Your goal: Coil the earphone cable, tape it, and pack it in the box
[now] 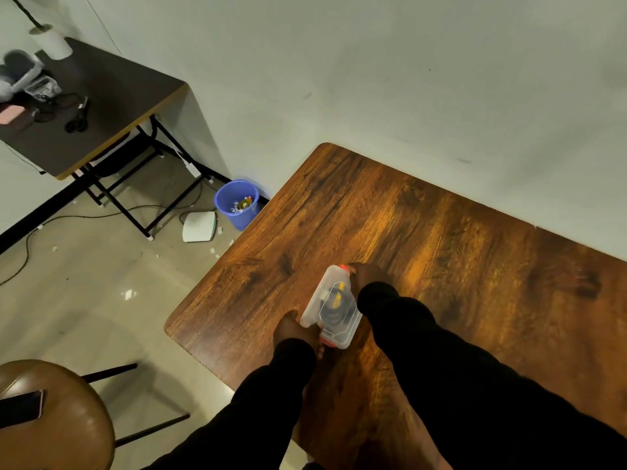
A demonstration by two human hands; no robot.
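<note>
Under the clear box lid, coiled cable seems blurred.

Clear box with orange clips, seemingly black cable inside, brown wood-grain table.

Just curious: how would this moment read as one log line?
left hand on box | right hand at far end | cable inside

right hand: mostly behind box | coil: blurred through lid
</note>
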